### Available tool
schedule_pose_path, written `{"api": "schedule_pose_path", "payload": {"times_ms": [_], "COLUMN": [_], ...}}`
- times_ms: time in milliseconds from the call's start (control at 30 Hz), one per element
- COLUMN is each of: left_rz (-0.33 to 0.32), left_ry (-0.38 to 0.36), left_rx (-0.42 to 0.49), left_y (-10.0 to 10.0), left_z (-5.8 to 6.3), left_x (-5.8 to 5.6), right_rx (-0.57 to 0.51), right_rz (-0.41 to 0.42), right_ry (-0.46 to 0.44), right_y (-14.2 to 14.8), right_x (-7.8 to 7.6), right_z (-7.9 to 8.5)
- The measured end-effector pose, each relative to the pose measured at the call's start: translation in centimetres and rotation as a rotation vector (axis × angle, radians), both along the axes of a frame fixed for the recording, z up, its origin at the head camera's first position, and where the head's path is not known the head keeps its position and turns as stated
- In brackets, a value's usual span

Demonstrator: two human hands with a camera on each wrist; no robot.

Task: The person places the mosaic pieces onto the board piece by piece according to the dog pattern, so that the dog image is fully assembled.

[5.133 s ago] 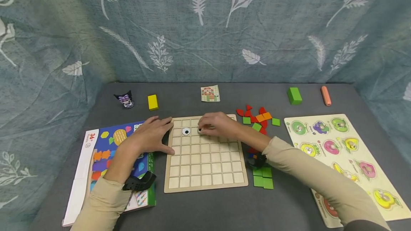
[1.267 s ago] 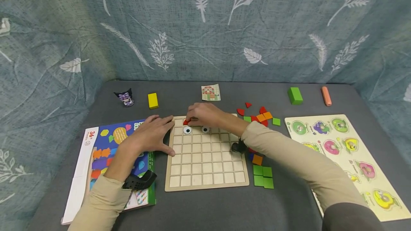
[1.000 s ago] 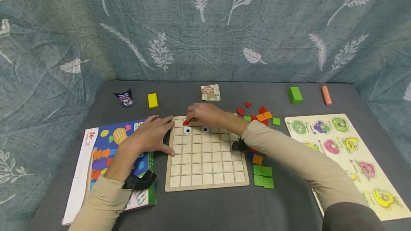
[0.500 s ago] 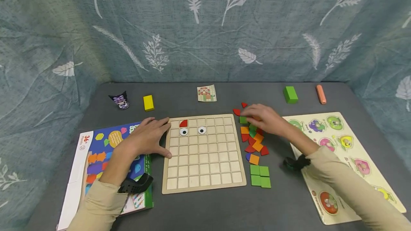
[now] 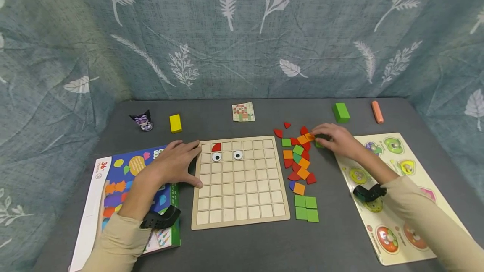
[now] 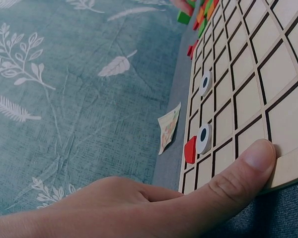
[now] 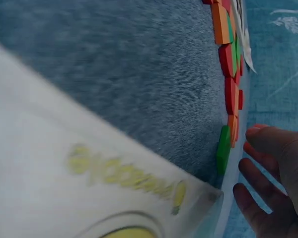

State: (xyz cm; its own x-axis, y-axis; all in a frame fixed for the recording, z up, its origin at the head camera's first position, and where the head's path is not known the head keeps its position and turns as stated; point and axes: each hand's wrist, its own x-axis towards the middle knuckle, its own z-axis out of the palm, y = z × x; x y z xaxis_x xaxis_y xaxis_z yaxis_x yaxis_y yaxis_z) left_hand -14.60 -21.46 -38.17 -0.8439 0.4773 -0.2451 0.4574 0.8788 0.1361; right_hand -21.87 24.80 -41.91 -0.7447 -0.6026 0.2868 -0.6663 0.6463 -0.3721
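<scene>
In the head view my left hand [image 5: 168,165] rests along the left edge of a wooden grid board [image 5: 242,214], fingers at the far corner, thumb on the rim. A red quarter-round tile [image 5: 217,147] and two eye discs [image 5: 238,155] sit in its upper cells. My right hand [image 5: 338,139] is over the right end of the loose tiles, by an orange tile [image 5: 309,137] and partly covering a green tile [image 5: 319,145]. In the right wrist view its fingers are loosely bent and spread beside the green tile [image 7: 223,150], with nothing visibly held.
Loose red, orange and green tiles lie right of the grid board, with green squares [image 5: 306,209] nearer me. A fruit puzzle board [image 5: 393,259] lies under my right forearm, a box [image 5: 87,221] under my left. A picture card [image 5: 243,112], yellow block [image 5: 175,123] and green block [image 5: 341,113] stand behind.
My right hand has left the red tile in the grid's top row and moved right to the loose tiles. The second eye disc lies uncovered. My left hand has stayed at the board's edge.
</scene>
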Motion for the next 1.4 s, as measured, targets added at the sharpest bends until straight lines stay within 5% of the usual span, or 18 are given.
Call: {"api": "schedule_pose_path", "payload": {"times_ms": [267, 533, 833, 1000, 1233, 1400], "left_rz": [0.003, 0.012, 0.013, 0.009, 0.003, 0.01], "left_ry": [-0.015, -0.016, -0.014, -0.004, 0.015, 0.008], "left_rx": [-0.013, 0.0, 0.001, 0.0, -0.002, -0.01], "left_y": [0.1, -0.1, 0.0, -0.1, -0.1, -0.1], "left_z": [-0.1, 0.0, -0.1, -0.3, -0.3, -0.4], "left_x": [-0.2, -0.1, 0.0, -0.1, -0.2, -0.2], "right_rx": [0.133, 0.194, -0.01, -0.076, -0.002, 0.058], "right_rz": [-0.037, -0.03, 0.109, 0.253, 0.395, 0.45], "right_ry": [-0.107, -0.104, 0.08, 0.125, 0.034, 0.001], "right_y": [-0.6, -1.3, -1.1, -5.7, -15.2, -19.3], "right_x": [-0.6, -1.2, -1.5, -1.2, -1.9, -2.1], "right_z": [0.4, 0.6, 1.3, 1.6, 2.0, 1.6]}}
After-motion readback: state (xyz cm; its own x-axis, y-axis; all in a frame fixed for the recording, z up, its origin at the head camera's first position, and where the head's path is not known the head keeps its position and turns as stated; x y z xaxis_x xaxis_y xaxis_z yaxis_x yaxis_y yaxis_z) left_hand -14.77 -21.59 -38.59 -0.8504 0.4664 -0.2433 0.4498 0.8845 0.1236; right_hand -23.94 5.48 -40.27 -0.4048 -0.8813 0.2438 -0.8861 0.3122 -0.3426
